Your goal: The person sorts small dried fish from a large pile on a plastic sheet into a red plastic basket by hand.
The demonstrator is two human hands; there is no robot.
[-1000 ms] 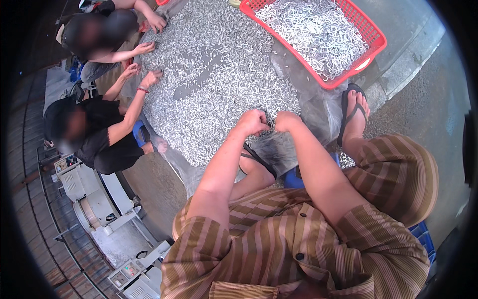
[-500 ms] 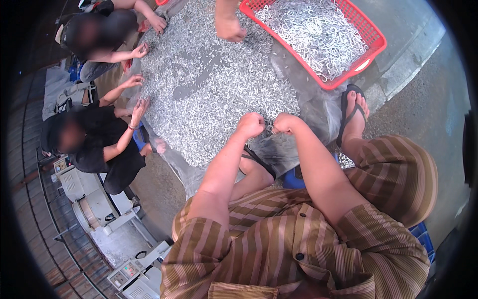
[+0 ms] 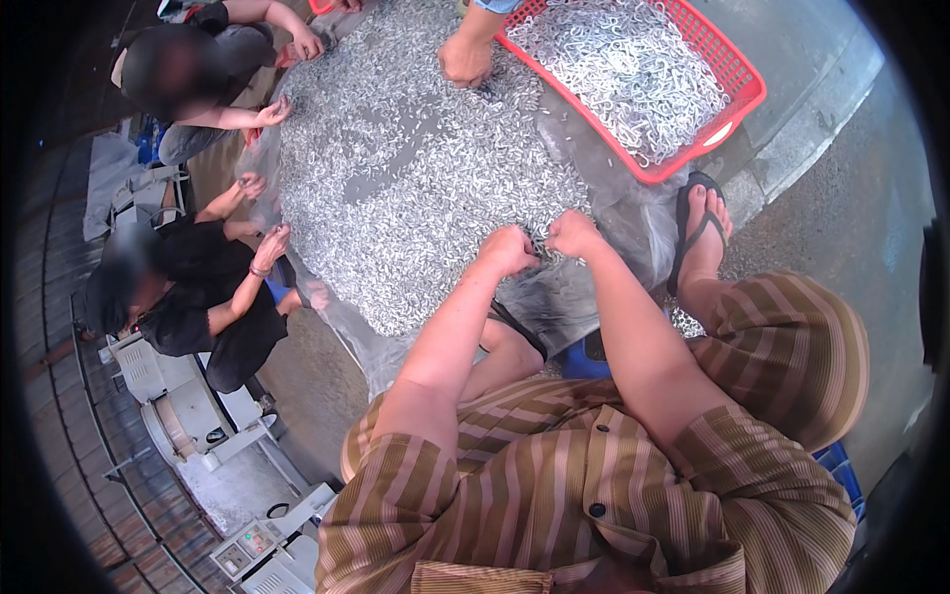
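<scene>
Bordering metal pieces (image 3: 426,223): red basket (image 3: 707,49). Left hand (image 3: 508,249), right hand (image 3: 574,235): grip curled, contents unclear.

Reference item: one pale-grey metal machine (image 3: 183,411) with louvred housing and round tan drum. Left of the machine: a ribbed brown-grey wall (image 3: 59,346). Between wall and machine: a slim dark metal rail (image 3: 124,474). Below the machine: a pale-grey control box (image 3: 247,544), small indicators lit. Right of the machine: brown-grey floor (image 3: 317,386). Farther right of the machine: a blue plastic object (image 3: 586,361), partly covered, its kind not determinable.
</scene>
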